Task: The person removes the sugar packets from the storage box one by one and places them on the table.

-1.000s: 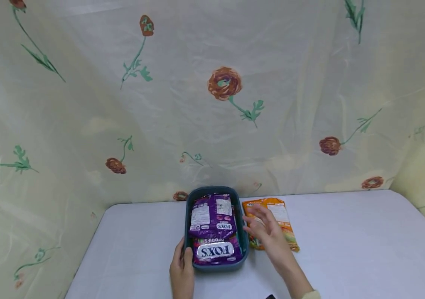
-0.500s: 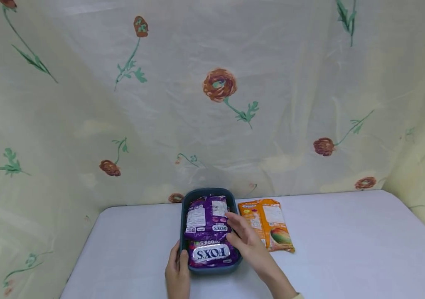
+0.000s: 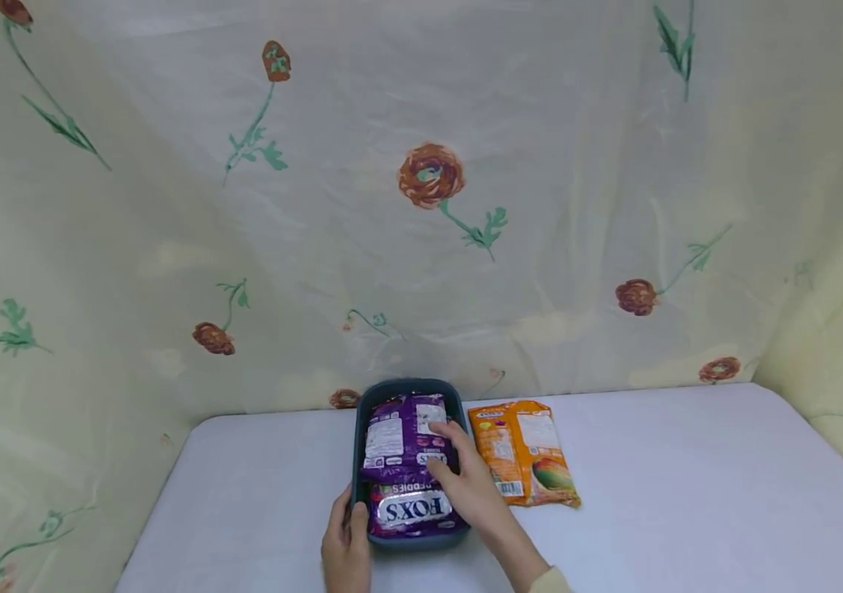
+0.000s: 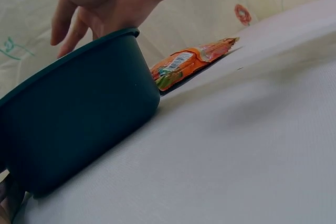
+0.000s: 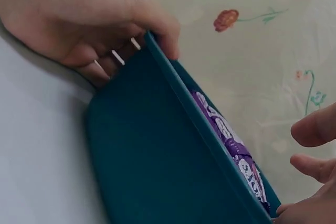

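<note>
A dark teal plastic bin [image 3: 421, 542] stands on the table with purple FOX'S candy bags in it. One purple bag [image 3: 386, 443] lies toward the back, overlapping another purple bag [image 3: 412, 512] at the front. My left hand [image 3: 347, 539] grips the bin's front left side; in the right wrist view its thumb hooks over the rim [image 5: 184, 93] with the fingers on the outside. Loosely bent, my right hand [image 3: 471, 484] reaches over the bin's right rim, its fingertips above the rear bag. Whether they touch the bag cannot be told.
An orange FOX'S candy bag [image 3: 525, 453] with a mango picture lies flat on the white table [image 3: 658, 486], just right of the bin. A flower-printed cloth [image 3: 317, 214] hangs behind the table and along both sides.
My right hand has moved left from over the orange bag to above the purple bags. My left hand keeps its grip on the bin. The head view has shifted slightly.
</note>
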A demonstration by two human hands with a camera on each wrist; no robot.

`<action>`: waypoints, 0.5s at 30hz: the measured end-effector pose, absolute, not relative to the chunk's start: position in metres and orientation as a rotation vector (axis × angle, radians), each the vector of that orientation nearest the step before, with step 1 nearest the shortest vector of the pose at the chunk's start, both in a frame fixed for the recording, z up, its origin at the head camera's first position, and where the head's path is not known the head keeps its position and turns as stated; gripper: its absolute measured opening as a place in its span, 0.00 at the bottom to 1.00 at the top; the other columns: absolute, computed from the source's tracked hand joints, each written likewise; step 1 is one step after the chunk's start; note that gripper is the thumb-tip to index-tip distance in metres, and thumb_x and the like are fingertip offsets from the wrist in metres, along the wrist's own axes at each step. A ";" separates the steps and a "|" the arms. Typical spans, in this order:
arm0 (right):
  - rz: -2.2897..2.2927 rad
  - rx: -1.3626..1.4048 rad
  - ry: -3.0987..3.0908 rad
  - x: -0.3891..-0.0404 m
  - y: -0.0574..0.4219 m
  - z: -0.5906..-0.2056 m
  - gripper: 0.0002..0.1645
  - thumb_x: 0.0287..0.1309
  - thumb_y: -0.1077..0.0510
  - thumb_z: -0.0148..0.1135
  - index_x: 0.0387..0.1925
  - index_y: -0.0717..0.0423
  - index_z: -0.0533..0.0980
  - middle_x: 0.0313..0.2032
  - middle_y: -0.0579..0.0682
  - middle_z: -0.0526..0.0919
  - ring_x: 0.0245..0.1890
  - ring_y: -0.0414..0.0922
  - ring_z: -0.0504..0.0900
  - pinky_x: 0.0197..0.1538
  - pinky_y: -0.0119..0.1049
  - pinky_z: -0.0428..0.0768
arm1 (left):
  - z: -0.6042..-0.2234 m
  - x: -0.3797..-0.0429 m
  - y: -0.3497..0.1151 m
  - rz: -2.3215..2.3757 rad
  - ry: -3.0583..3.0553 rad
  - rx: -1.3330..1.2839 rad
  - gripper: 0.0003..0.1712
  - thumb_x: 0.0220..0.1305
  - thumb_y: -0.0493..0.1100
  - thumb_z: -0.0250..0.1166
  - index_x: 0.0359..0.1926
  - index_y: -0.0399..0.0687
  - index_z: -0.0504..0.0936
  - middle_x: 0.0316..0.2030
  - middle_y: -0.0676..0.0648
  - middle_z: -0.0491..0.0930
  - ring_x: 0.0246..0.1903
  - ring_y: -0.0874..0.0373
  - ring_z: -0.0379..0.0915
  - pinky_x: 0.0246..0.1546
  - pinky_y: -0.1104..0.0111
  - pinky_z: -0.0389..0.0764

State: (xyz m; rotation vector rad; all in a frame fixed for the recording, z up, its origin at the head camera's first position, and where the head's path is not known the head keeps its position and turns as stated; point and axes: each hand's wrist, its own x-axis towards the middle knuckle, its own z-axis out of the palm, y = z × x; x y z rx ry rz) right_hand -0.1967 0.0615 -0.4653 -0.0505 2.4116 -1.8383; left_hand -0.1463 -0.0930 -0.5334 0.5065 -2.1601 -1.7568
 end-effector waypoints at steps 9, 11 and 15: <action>-1.734 -0.013 2.357 -0.217 0.051 -0.470 0.26 0.65 0.55 0.52 0.64 0.43 0.64 0.67 0.60 0.63 0.61 0.59 0.67 0.62 0.68 0.63 | -0.537 -0.144 -0.098 -1.752 -2.129 0.544 0.26 0.70 0.52 0.52 0.61 0.40 0.71 0.57 0.35 0.75 0.55 0.43 0.75 0.54 0.56 0.77; -1.703 -0.016 2.355 -0.222 0.049 -0.470 0.26 0.64 0.54 0.53 0.63 0.44 0.65 0.66 0.61 0.64 0.60 0.58 0.69 0.62 0.66 0.65 | -0.537 -0.144 -0.098 -1.768 -2.119 0.544 0.26 0.70 0.52 0.53 0.61 0.40 0.71 0.58 0.35 0.74 0.57 0.43 0.73 0.56 0.55 0.75; -1.670 -0.005 2.372 -0.232 0.050 -0.469 0.24 0.63 0.55 0.53 0.61 0.49 0.67 0.65 0.62 0.65 0.58 0.58 0.69 0.63 0.64 0.65 | -0.538 -0.148 -0.098 -1.786 -2.126 0.503 0.26 0.70 0.53 0.53 0.62 0.43 0.71 0.60 0.37 0.73 0.60 0.44 0.70 0.60 0.56 0.72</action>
